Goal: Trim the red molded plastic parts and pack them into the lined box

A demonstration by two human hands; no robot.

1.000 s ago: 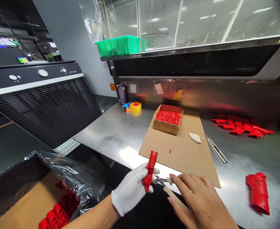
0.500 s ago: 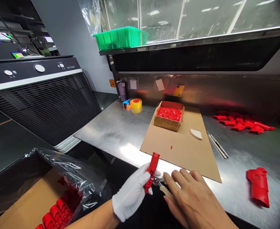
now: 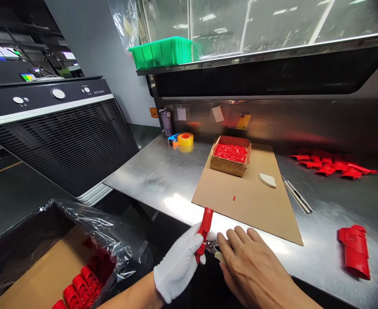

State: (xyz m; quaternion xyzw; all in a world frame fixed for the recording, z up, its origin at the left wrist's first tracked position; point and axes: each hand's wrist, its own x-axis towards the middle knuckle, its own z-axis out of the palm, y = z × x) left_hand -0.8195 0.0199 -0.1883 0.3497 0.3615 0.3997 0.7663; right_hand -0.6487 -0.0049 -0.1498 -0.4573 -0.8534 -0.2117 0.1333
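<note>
My left hand [image 3: 179,262], in a white glove, is closed around a red plastic tubular part [image 3: 206,227], held upright and slightly tilted in front of the table's edge. My bare right hand [image 3: 251,266] is wrapped round the pale handles of a pair of pliers [image 3: 220,256]. Their metal jaws meet the lower side of the red part, beside my left fingertips. My right fingers hide most of the handles, and the exact contact at the jaws is too small to make out.
A cardboard sheet [image 3: 240,201] on the metal table carries a box of small red pieces [image 3: 230,165] and a white curved piece [image 3: 267,180]. Right of it lie a knife [image 3: 297,195], red parts [image 3: 333,165] and a larger red part [image 3: 355,253]. A plastic-lined carton [image 3: 34,274] stands lower left.
My right hand has rolled slightly over the pliers, so less of the handles shows. The red part stays in my left hand at nearly the same place. The view has shifted slightly.
</note>
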